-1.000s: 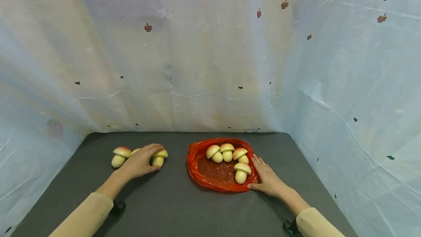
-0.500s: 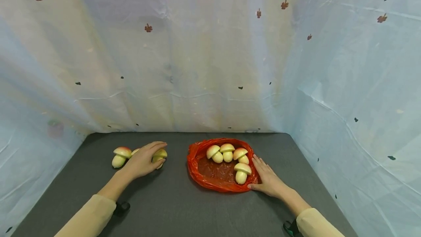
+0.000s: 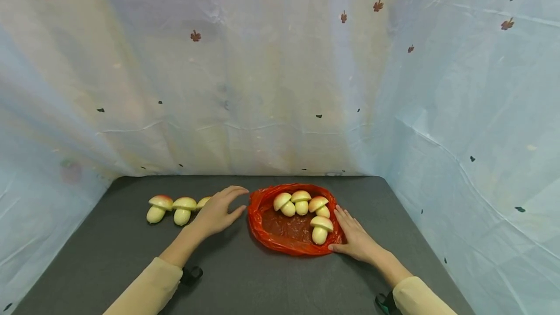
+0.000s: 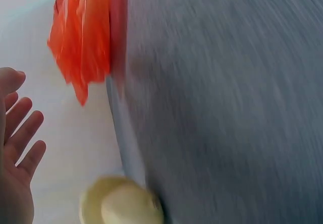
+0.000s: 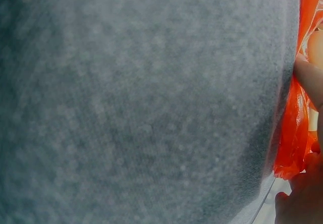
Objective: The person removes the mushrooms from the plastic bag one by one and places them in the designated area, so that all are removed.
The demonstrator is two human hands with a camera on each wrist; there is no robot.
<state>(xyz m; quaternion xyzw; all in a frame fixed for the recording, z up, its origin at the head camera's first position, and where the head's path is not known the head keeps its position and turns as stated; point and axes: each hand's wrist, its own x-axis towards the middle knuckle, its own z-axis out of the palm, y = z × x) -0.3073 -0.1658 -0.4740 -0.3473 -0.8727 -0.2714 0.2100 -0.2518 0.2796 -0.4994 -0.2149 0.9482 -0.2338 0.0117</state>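
Three toy mushrooms stand in a row on the left of the dark table: one with a reddish cap (image 3: 160, 209), a yellowish mushroom (image 3: 183, 210) beside it, and a third mushroom (image 3: 203, 202) mostly hidden behind my left hand (image 3: 218, 213). That hand hovers between the row and the red plastic bag (image 3: 280, 246), its fingers spread and empty; the left wrist view shows fingers (image 4: 25, 128) apart from the blurred mushroom (image 4: 128, 204) below. Several mushrooms (image 3: 301, 202) sit inside the bag's open mouth. My right hand (image 3: 356, 239) rests straight-fingered against the bag's right rim.
Pale plastic sheeting (image 3: 280, 86) with leaf prints hangs behind the table and down both sides. The grey table surface (image 3: 262, 281) stretches in front of the bag.
My left hand has moved right, away from the third mushroom toward the bag, with nothing in it. The middle mushroom is now uncovered. My right hand and the bag stay put.
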